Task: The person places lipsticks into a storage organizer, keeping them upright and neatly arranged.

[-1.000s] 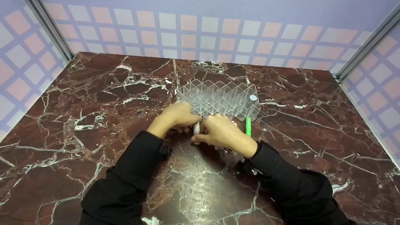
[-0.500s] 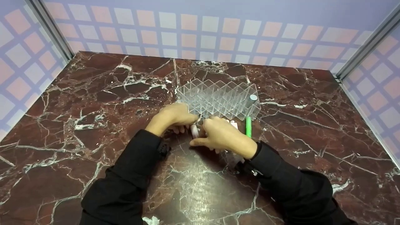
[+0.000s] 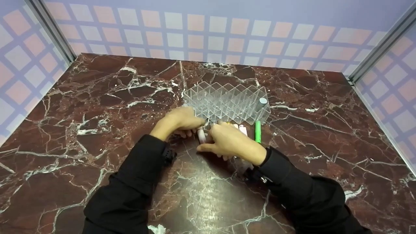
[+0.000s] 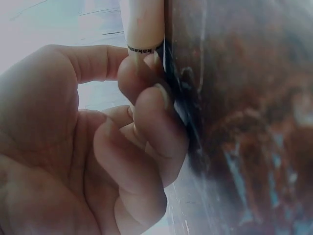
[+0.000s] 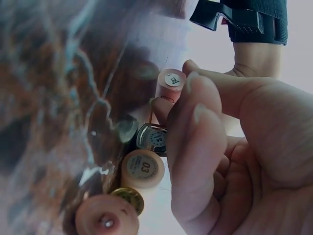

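Note:
A pale lipstick tube (image 3: 201, 136) slants between the hands, its near end toward me. My left hand (image 3: 178, 121) pinches its far end with thumb and fingertips; dark lettering shows on the pale tube (image 4: 144, 29) in the left wrist view. My right hand (image 3: 231, 139) is close on the other side, fingers curled and thumb stretched left below the tube's near end. In the right wrist view its fingers (image 5: 195, 132) overlap a clear-ended tube marked 04 (image 5: 152, 138), beside the pinkish tube with a round label (image 5: 173, 79). Whether they grip either, I cannot tell.
Beyond the hands stands a clear lipstick organizer (image 3: 224, 100) with diamond-shaped compartments, a silver-topped tube (image 3: 262, 101) at its right end. A green tube (image 3: 258, 131) and white tubes (image 3: 242, 129) lie before it. Low in the right wrist view are a tube marked 03 (image 5: 142, 169) and a gold cap (image 5: 129, 199).
The pale tube has tilted and shifted slightly left with my left hand. My right hand has eased a little away from it, and its thumb no longer overlaps the tube's near end.

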Demonstrator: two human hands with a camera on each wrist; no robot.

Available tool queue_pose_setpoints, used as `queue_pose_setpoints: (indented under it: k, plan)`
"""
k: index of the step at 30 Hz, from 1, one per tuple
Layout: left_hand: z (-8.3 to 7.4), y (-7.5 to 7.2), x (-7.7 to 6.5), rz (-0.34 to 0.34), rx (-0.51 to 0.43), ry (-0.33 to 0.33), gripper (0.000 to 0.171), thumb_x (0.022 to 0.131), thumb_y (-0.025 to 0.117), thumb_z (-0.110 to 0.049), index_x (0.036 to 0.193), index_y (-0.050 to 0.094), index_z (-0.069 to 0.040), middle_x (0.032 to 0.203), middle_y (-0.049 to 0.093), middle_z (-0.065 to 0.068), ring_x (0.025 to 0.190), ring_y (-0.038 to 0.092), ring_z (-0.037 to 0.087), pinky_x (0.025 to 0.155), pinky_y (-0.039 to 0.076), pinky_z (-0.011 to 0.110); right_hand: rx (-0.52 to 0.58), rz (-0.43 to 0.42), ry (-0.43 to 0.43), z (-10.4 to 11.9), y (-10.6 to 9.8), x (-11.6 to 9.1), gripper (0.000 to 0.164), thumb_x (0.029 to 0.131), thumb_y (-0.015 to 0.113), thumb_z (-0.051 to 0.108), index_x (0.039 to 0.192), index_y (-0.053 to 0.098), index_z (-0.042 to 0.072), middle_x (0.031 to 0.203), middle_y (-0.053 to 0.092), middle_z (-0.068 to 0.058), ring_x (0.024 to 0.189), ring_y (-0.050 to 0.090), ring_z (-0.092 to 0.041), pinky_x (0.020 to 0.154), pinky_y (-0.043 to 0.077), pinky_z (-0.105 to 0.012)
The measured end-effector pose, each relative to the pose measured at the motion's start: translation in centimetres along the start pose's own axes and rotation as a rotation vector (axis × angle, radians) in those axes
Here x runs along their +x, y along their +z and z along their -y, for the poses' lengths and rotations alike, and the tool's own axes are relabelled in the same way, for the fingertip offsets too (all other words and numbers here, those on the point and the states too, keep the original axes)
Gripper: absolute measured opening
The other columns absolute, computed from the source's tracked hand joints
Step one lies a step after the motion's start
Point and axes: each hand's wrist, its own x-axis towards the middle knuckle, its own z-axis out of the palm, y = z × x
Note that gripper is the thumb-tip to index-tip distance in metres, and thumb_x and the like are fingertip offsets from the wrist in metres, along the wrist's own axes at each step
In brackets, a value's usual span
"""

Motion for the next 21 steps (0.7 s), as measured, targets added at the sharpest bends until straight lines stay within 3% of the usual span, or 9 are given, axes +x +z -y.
queue_pose_setpoints:
  k: [17,21]
  plan:
    - [0.14,-0.11,0.14,0.02,-0.048,0.021,0.026,0.095,0.059,-0.03,0.082,0.066,-0.009,0.069,0.063,0.002,0.054,0.057,0.013,0.05,0.048,0.024,0.028,0.018,0.009,-0.08,-0.03,0.0,0.041,0.095,0.074,0.045,0.067,0.072,0.015,0.048,0.06,0.007,0.04,0.06,-0.009,0.042,0.052,-0.028]
    - [0.38,-0.23,0.18,0.048,-0.096,0.038,0.025,0.095,0.058,-0.028,0.082,0.065,-0.008,0.067,0.062,0.002,0.053,0.057,0.013,0.047,0.047,0.023,0.051,0.026,0.031,-0.07,0.03,0.01,0.041,0.096,0.074,0.044,0.068,0.072,0.014,0.049,0.061,0.006,0.039,0.06,-0.01,0.04,0.051,-0.028]
